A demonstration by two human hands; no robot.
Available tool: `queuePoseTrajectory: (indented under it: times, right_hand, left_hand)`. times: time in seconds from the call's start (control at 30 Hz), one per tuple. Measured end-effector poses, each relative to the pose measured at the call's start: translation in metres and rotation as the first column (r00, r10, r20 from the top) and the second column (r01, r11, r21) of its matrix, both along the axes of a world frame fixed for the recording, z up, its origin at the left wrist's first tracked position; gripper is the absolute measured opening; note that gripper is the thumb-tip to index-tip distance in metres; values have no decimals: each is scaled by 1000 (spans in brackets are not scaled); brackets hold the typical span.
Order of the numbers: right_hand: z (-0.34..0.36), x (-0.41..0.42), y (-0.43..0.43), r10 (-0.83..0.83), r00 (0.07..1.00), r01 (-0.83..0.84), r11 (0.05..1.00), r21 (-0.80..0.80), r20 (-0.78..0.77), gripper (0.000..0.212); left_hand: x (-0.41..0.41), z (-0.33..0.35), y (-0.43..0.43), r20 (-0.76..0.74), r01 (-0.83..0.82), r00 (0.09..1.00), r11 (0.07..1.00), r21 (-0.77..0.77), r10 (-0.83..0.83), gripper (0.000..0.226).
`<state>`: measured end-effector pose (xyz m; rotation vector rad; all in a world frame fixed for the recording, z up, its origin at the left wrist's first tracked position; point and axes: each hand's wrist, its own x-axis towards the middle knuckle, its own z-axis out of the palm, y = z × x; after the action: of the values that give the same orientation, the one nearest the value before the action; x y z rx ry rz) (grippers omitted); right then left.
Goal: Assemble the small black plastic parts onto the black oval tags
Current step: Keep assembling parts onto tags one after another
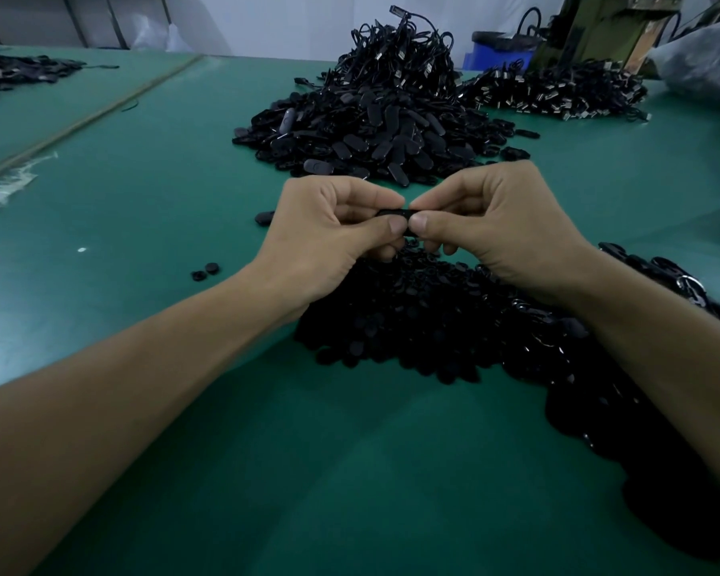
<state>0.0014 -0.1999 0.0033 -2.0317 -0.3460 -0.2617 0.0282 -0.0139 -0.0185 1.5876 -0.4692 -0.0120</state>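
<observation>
Small black plastic parts (425, 322) lie heaped on the green surface (142, 193) just under both hands and nearer than them, the pile running off beneath the right forearm. Above that heap the left hand (325, 239) and right hand (504, 230) meet thumb to thumb with fingers curled. Each pinches one end of a black oval tag (395, 212), held clear of the surface between them (only a sliver of it shows past the thumbs). The step in hand looks like the press-fit itself, a small part pushed into the tag, though whether it has seated is hidden. The next move would call for a firm squeeze, then freeing one hand to drop the finished piece and take a fresh part from below. Left of the left hand sit two loose parts (206, 271). Beyond both hands rises the heap of oval tags (371, 135), seemingly within reach for the next pick, and farther still a tangle of black cables (400, 64).
</observation>
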Motion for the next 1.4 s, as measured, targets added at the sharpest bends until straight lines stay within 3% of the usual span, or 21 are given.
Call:
queuePoseTrajectory:
  times: [0.43, 0.73, 0.93, 1.03, 1.13, 1.2, 1.33, 1.4]
  right_hand:
    - [2, -2, 2, -65, 998, 65, 996, -62, 6, 7]
    - [4, -4, 6, -105, 994, 105, 991, -83, 13, 9]
    - [3, -3, 7, -63, 998, 64, 995, -82, 12, 9]
    - [4, 1, 1, -178, 983, 181, 976, -123, 38, 15]
    - [5, 4, -11, -378, 921, 389, 865, -317, 99, 26]
    - [3, 3, -17, -451, 888, 436, 753, -493, 96, 30]
    - [-2, -1, -19, -533, 844, 367, 482, -795, 66, 25]
    - [-1, -4, -18, -572, 820, 317, 407, -857, 31, 28]
  left_hand:
    - [1, -1, 0, 2, 16, 1000, 1000, -8, -16, 15]
    - [2, 0, 2, 96, -2, 995, 998, 60, -4, 14]
    - [6, 0, 4, 133, -50, 990, 995, 83, 38, 16]
    - [14, 2, 9, 165, -145, 977, 987, 71, 132, 16]
    - [30, 4, 24, 158, -307, 940, 952, 1, 303, 18]
    - [42, 4, 34, 164, -405, 901, 914, -17, 402, 22]
    - [65, -6, 52, 173, -532, 838, 845, 51, 518, 22]
    - [72, -13, 59, 180, -567, 819, 817, 104, 545, 20]
